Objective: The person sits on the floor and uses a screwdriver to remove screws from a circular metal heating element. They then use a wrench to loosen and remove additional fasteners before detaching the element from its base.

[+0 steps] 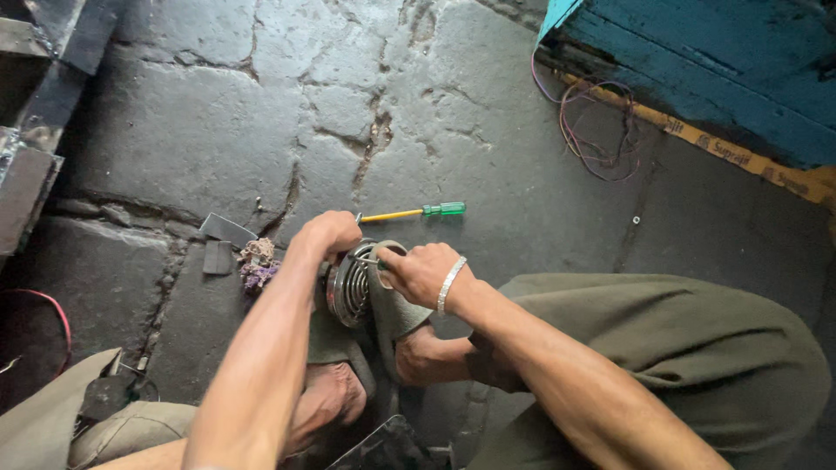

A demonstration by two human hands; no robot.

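A round metal part with a spiral coil face [351, 285] stands on edge between my feet on the cracked stone floor. My left hand [326, 233] is closed over its top left rim. My right hand [422, 271], with a silver bracelet on the wrist, grips a thin tool with a small green handle whose tip touches the part's top. A grey band or strap [392, 305] wraps around the part's right side. A screwdriver with a yellow shaft and green handle [418, 211] lies on the floor just beyond the hands.
A small metal plate [226, 230] and a tuft of purple-grey fibre [258, 265] lie left of the part. Thin purple wires [601, 139] trail by a blue wooden board [723, 61] at the top right. Dark metal frames [35, 104] stand at the left edge.
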